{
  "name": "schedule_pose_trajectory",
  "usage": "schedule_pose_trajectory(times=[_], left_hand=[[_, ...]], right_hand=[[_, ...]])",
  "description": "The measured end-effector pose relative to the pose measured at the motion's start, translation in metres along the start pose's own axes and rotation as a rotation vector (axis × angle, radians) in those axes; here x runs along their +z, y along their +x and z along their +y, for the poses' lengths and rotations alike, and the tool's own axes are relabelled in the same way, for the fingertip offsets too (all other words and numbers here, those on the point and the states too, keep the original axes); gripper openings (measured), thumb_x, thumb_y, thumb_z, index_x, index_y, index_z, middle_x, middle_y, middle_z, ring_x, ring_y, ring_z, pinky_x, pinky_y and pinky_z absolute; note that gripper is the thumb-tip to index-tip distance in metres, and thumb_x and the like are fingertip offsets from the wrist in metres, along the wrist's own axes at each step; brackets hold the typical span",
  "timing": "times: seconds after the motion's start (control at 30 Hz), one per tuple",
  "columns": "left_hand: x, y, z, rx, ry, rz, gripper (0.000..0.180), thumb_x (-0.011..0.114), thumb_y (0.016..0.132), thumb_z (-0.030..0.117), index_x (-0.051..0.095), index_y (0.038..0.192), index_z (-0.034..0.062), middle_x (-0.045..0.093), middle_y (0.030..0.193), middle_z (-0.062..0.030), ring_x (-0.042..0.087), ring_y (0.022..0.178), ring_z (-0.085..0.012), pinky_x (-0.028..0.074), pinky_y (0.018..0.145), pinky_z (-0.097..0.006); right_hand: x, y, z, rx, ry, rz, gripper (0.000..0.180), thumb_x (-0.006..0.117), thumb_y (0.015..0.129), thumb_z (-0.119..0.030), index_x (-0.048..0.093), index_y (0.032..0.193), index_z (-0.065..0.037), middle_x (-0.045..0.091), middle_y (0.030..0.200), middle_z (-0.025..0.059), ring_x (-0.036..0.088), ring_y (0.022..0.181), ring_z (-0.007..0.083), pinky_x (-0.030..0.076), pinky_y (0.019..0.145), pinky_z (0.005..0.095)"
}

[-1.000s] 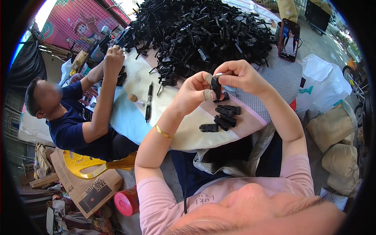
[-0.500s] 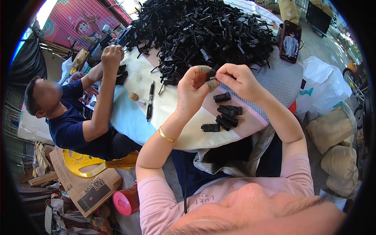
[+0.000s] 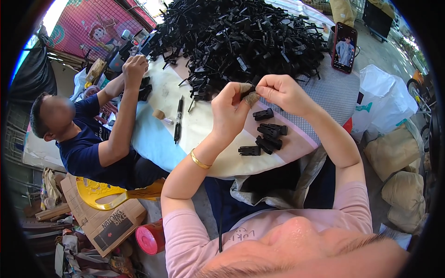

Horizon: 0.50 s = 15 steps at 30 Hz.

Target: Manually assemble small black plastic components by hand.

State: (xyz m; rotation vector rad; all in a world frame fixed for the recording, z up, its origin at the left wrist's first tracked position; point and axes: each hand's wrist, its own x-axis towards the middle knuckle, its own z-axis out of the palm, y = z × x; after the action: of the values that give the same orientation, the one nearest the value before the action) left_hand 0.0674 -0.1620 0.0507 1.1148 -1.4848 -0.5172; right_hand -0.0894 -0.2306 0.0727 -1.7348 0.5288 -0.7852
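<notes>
My left hand (image 3: 228, 111), with tan tape wrapped round its thumb and a fingertip, pinches a small black plastic part (image 3: 248, 91). My right hand (image 3: 283, 96) meets it there, thumb and forefinger pressed together at the part's right end. Fingers cover most of the piece, so its shape is hard to make out. Both hands are above the table, just in front of a large heap of black plastic parts (image 3: 250, 41). Below my hands, several separate black plastic pieces (image 3: 270, 131) rest on the cloth near the table's front edge.
A black marker pen (image 3: 179, 119) and a small cork-coloured piece (image 3: 159, 114) lie on the tablecloth (image 3: 204, 157). Across to the left, a co-worker (image 3: 99, 125) sits with raised hands. A phone (image 3: 344, 48) stands upright at the right edge, beside white plastic bags (image 3: 384, 99).
My left hand has turned slightly and its taped fingers have closed further over the black part. My right hand stays nearly in place. The co-worker's hands have shifted slightly.
</notes>
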Motion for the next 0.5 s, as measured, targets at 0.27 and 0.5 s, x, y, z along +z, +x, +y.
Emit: schedule_pose_trajectory(times=[0.27, 0.5], left_hand=[[0.007, -0.004, -0.004, -0.044, 0.203, -0.393, 0.032, 0.064, 0.071, 0.003, 0.052, 0.100, -0.0001, 0.062, 0.076, -0.0095, 0.058, 0.068, -0.0154, 0.048, 0.065, -0.027], [0.007, -0.006, 0.004, -0.300, -0.035, -0.633, 0.026, 0.063, 0.079, 0.006, 0.054, 0.103, -0.0003, 0.061, 0.086, -0.0048, 0.056, 0.075, -0.0072, 0.047, 0.068, -0.021]], right_hand=[[-0.056, -0.011, -0.017, 0.030, -0.635, -0.035, 0.020, 0.066, 0.069, -0.013, 0.060, 0.082, 0.001, 0.060, 0.067, 0.0051, 0.053, 0.060, 0.0112, 0.041, 0.054, 0.0231], [-0.049, -0.007, 0.008, 0.103, -1.196, 0.002, 0.021, 0.061, 0.060, -0.006, 0.063, 0.081, -0.005, 0.063, 0.079, 0.0134, 0.061, 0.077, 0.0287, 0.048, 0.068, 0.0363]])
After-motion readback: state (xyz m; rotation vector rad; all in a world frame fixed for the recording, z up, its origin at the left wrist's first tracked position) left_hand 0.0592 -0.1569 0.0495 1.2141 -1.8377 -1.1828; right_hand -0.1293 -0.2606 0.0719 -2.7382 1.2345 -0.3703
